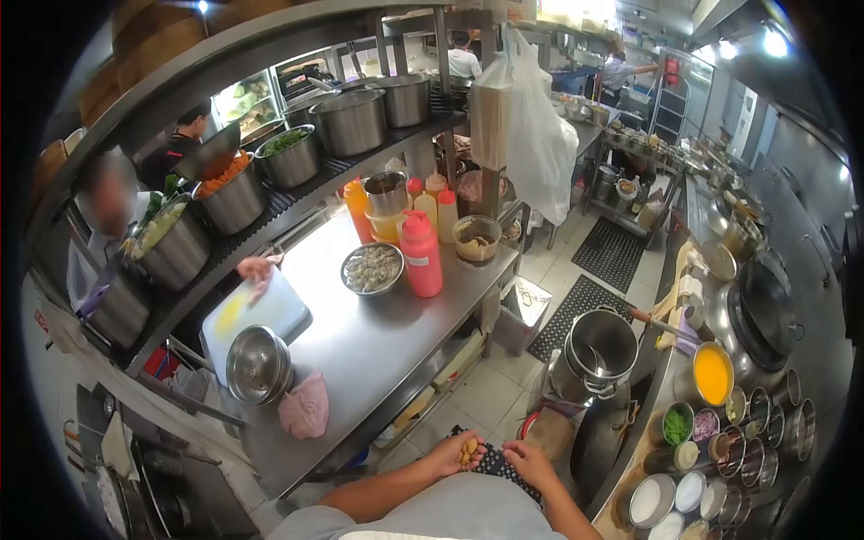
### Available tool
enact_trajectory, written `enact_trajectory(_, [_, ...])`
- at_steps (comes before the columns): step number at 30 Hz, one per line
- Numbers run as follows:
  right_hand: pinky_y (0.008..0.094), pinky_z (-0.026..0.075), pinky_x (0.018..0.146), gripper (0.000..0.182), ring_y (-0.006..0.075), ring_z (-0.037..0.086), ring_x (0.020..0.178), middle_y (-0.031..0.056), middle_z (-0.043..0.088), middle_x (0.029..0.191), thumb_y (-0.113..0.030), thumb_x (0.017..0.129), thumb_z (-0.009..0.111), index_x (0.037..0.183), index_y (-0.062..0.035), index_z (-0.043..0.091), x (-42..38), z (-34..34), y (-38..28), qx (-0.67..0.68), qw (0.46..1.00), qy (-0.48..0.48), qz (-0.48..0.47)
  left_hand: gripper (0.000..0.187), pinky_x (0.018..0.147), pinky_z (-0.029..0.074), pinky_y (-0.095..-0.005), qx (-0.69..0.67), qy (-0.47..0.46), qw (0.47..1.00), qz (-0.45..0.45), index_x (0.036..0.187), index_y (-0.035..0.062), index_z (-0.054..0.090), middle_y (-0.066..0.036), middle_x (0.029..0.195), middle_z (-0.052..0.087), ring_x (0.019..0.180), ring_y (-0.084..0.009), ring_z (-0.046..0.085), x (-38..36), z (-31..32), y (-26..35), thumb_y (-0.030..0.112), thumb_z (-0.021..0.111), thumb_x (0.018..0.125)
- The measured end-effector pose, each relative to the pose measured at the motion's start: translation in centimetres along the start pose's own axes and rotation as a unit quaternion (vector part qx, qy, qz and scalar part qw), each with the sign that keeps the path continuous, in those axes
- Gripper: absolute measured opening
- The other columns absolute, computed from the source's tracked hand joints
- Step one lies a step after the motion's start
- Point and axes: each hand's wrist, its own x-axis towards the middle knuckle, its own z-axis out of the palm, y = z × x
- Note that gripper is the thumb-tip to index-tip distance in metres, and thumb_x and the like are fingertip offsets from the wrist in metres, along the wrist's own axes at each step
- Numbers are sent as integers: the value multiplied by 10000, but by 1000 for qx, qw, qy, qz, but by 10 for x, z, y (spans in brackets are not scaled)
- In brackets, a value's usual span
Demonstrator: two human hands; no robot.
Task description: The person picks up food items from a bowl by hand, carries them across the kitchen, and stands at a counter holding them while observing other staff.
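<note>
On the left, the white cutting board (281, 310) lay on the tabletop (351, 360), and the hand (259, 270) of another person was over its far side. The stacked metal bowls (258, 360) were at its near edge, with the pink cloth (304, 407) just beside them. Farther right were a bowl of greyish food (372, 268) and the pink bottle (421, 261).

Nearest to the body, the left hand (448, 459) was cupped with its palm up, and it gripped several small yellow-brown pieces (469, 448). The right hand (531, 463) was apart from it, with fingers half bent; I could not tell if it held something. So the pieces lay to the left of the right hand, near its fingertips but not touching them.
</note>
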Motion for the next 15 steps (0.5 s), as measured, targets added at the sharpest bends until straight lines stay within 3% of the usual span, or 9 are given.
enact_trajectory(3, [256,467,698,265,125,602,762,63,655,865,-224,854,570,1048,-47,607,2,-4,-11,2,999,-13,37,342,595,521,-270,-4,6,1000,-3,1013,72,546,-52,848,613,681,-135,586,3,-6,-4,387,486,894])
enact_trajectory(6, [259,472,691,266,124,605,750,70,653,845,-224,852,574,1046,-46,608,11,9,23,13,1000,3,-23,324,617,522,-286,-18,8,1000,1,1006,76,550,-61,837,626,660,-146,592,3,-13,-8,374,476,901])
enact_trajectory(8, [292,475,652,259,167,595,690,91,638,774,-248,826,598,1017,-75,626,14,14,34,11,998,1,-59,323,613,521,-288,-28,6,1000,0,1006,78,551,-62,842,628,660,-147,592,-3,-11,-11,373,471,903])
enact_trajectory(11, [299,477,671,259,174,604,719,99,640,811,-259,827,593,1020,-90,627,10,16,28,-13,998,-44,-46,329,609,516,-291,-54,7,999,0,1023,81,553,-67,868,629,680,-148,590,-3,-22,-22,372,443,915])
enact_trajectory(12, [270,479,683,272,136,609,725,83,652,841,-237,846,579,1042,-51,614,11,18,26,-20,996,-61,-67,330,610,514,-290,-67,17,998,2,1028,78,553,-69,873,628,687,-150,588,-4,-22,-26,365,430,921])
enact_trajectory(15, [278,479,676,278,142,606,725,85,649,830,-260,837,586,1039,-73,620,5,14,13,-58,992,-56,-99,329,614,512,-291,-91,35,995,8,1036,73,552,-73,883,626,694,-154,585,-8,-16,-34,350,408,932])
